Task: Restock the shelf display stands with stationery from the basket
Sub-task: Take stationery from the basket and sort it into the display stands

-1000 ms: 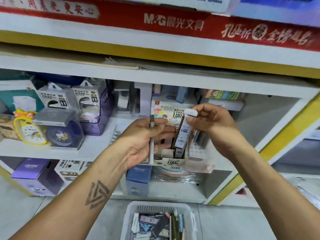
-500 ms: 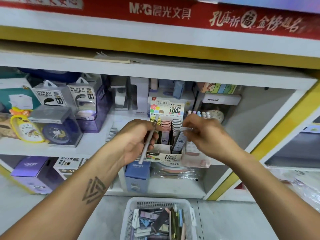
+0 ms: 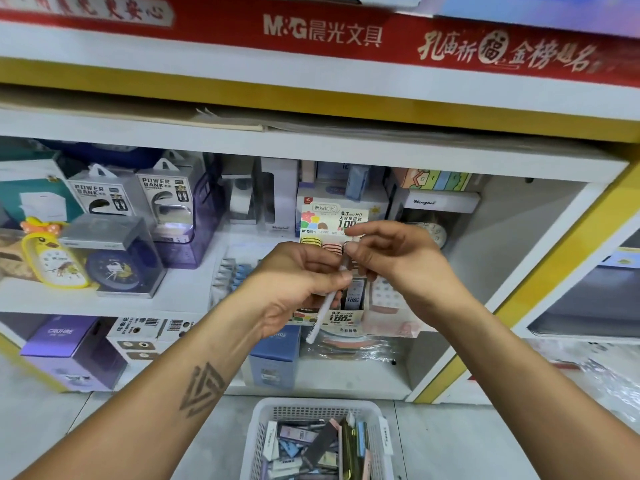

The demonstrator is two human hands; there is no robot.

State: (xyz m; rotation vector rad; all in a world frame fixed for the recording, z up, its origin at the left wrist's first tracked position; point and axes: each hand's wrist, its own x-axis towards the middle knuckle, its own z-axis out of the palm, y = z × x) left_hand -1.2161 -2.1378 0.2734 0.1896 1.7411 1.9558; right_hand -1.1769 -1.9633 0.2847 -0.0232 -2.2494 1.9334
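left hand (image 3: 294,289) grips slim white plastic pen (image 3: 323,311), right hand (image 3: 391,258) pinches its top end; risk: pen slips, knocks cardboard lead-refill display stand (image 3: 332,318)

White basket (image 3: 258,434), white pen (image 3: 320,315)

Bright, even light from above/front, soft shadows only. Shelf (image 3: 311,147) bows w/ wide-angle distortion at edges. Red banner (image 3: 346,32) slightly washed out. Right side hazy; hands a bit motion-blurred, small print unreadable.
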